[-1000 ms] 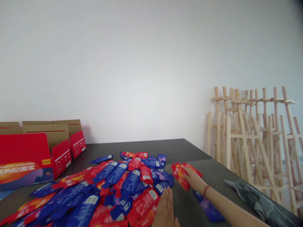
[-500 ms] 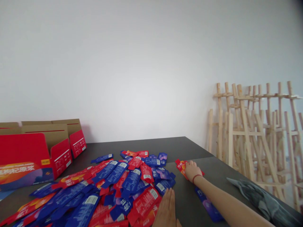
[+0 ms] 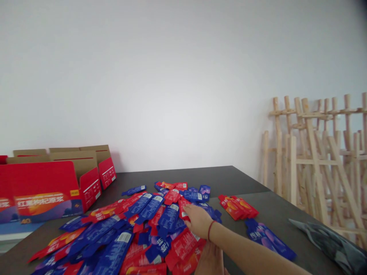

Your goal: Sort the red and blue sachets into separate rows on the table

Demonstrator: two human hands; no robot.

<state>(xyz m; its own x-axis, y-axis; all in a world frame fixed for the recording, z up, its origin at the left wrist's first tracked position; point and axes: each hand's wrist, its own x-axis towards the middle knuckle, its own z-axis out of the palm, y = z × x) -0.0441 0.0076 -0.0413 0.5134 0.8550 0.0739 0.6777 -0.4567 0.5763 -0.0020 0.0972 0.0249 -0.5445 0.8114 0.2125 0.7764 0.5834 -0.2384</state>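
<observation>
A big heap of red and blue sachets (image 3: 137,229) covers the dark table (image 3: 229,179). My right hand (image 3: 197,220) reaches left over the heap, its fingers closed on the edge of a red sachet (image 3: 183,208). My left hand (image 3: 210,259) lies flat at the heap's near edge, largely hidden under my right forearm. To the right of the heap lies a small stack of red sachets (image 3: 237,206), apart from both hands. Nearer me is a stack of blue sachets (image 3: 268,238).
Open red cardboard boxes (image 3: 48,191) stand at the table's left, with more brown-flapped ones (image 3: 86,156) behind. Wooden easel frames (image 3: 315,152) lean against the wall at the right. A dark crumpled plastic bag (image 3: 329,242) lies at the table's right edge.
My right hand has let go of the red stack at the right and swung left onto the heap. The view has shifted a little to the right.
</observation>
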